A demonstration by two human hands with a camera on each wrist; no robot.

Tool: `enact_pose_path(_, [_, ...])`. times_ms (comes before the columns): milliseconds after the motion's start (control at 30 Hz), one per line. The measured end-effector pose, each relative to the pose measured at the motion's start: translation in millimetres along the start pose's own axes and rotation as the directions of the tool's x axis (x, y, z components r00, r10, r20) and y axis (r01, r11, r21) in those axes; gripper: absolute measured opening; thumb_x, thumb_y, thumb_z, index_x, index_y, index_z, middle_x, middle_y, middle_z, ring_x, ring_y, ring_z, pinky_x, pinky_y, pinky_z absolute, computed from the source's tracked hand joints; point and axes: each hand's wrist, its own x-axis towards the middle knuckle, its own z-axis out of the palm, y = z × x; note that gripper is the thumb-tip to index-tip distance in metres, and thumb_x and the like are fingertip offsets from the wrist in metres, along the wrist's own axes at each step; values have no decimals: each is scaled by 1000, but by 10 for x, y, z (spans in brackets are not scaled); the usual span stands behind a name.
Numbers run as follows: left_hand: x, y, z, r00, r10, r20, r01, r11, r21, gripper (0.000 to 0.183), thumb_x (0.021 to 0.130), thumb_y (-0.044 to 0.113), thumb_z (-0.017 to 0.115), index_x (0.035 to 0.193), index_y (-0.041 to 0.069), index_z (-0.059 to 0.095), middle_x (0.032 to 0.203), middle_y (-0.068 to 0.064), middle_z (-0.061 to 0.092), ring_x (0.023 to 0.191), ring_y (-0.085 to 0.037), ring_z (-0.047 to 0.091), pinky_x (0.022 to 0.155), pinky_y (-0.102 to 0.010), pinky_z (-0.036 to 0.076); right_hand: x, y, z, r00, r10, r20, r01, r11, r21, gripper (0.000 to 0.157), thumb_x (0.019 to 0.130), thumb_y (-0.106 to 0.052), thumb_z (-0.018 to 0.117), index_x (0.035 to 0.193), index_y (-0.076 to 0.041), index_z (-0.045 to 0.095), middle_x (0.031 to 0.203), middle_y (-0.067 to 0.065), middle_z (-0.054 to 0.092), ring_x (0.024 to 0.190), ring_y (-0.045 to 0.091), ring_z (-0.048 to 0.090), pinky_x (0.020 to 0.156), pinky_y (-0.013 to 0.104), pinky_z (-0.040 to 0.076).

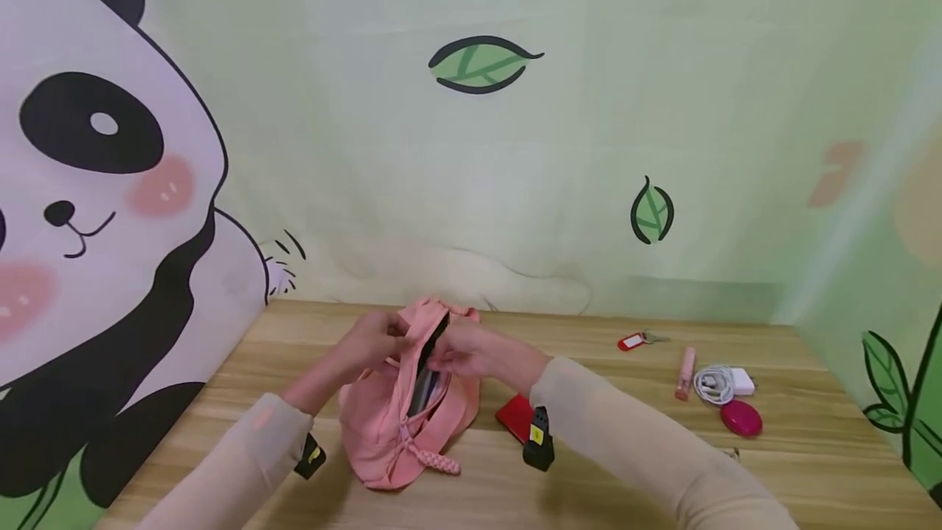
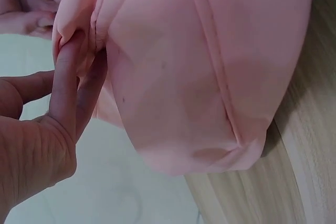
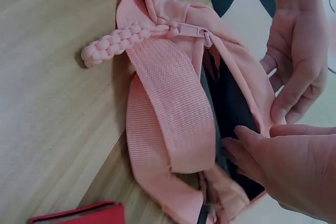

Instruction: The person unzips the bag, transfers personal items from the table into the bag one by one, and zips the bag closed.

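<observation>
A pink bag (image 1: 371, 432) stands on the wooden table with its zipped top gaping. My left hand (image 1: 377, 338) pinches the fabric beside the opening; in the left wrist view its fingers (image 2: 65, 82) press into a fold of the pink cloth. My right hand (image 1: 467, 348) reaches over the other side, fingertips inside the dark opening (image 3: 231, 108). Whether it pinches anything in there I cannot tell. A grey, flat-edged item (image 1: 425, 391) shows inside. Wide straps (image 3: 178, 103) and a braided zipper pull (image 3: 115, 43) hang on the near side.
A red flat case (image 1: 515, 415) lies right of the bag, partly behind my right wrist. Farther right are a key with red tag (image 1: 631, 342), a pink tube (image 1: 686, 373), a coiled white cable (image 1: 714, 385), a charger (image 1: 743, 381) and a magenta oval case (image 1: 741, 418).
</observation>
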Motion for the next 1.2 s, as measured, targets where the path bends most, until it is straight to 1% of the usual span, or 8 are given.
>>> enact_pose_path(300, [18,-37,-8,1000,7,-7,-7,1000,15,19,99,1,60,114,-11,60,100,-19,64,78,-23,69,63,-38,61,-348,-174,-393,989,-41,141,66,981,-181,56,103,5,39,155,13,20,157,34,30,147,43,31,119,47,30])
enact_pose_path(533, [18,-71,-7,1000,19,-4,-19,999,28,23,99,1,60,117,-12,60,101,-20,65,78,-23,68,64,-37,61,-818,-334,-887,993,-82,82,106,929,-354,50,105,-4,47,152,6,36,153,26,43,140,41,45,114,50,39])
enact_pose_path(633, [34,-97,-5,999,30,-11,-29,998,46,23,98,1,60,117,-12,61,103,-20,65,79,-23,68,67,-37,61,-1023,-327,-1132,989,-112,101,146,869,-472,50,104,-6,50,152,5,38,152,25,45,137,40,48,111,50,42])
enact_pose_path(733, [44,-102,9,999,30,-17,-29,998,54,23,98,2,61,117,-11,61,104,-20,66,81,-23,68,69,-37,61,-1234,-269,-1380,973,-181,141,228,706,-670,51,103,-12,55,150,3,41,150,24,47,136,41,49,109,50,45])
enact_pose_path(900, [34,-93,36,1000,11,-10,-10,999,38,22,98,3,62,116,-10,62,104,-19,66,81,-22,68,68,-37,61,-1472,-102,-1781,922,-315,227,305,229,-924,48,100,-16,64,141,4,54,141,23,57,125,42,59,99,52,51])
enact_pose_path(1000, [42,-102,35,1000,29,-1,-29,999,36,22,98,3,61,115,-11,62,103,-20,66,81,-23,67,68,-36,60,-1563,11,-1993,893,-331,304,319,-7,-948,47,97,-18,68,138,3,58,136,22,61,121,42,61,96,54,52])
enact_pose_path(1100, [56,-119,30,999,42,0,-42,999,32,21,98,2,61,115,-11,62,102,-20,66,81,-23,67,67,-36,60,-1629,153,-2148,898,-280,340,316,-129,-940,53,95,-27,72,138,1,59,137,23,60,122,42,59,96,55,51])
enact_pose_path(1200, [69,-123,30,999,43,0,-43,999,24,21,98,2,62,115,-11,62,103,-20,66,80,-23,68,68,-36,61,-1694,301,-2253,914,-229,336,302,-169,-938,63,92,-37,74,140,-1,57,140,25,56,126,44,56,98,56,49])
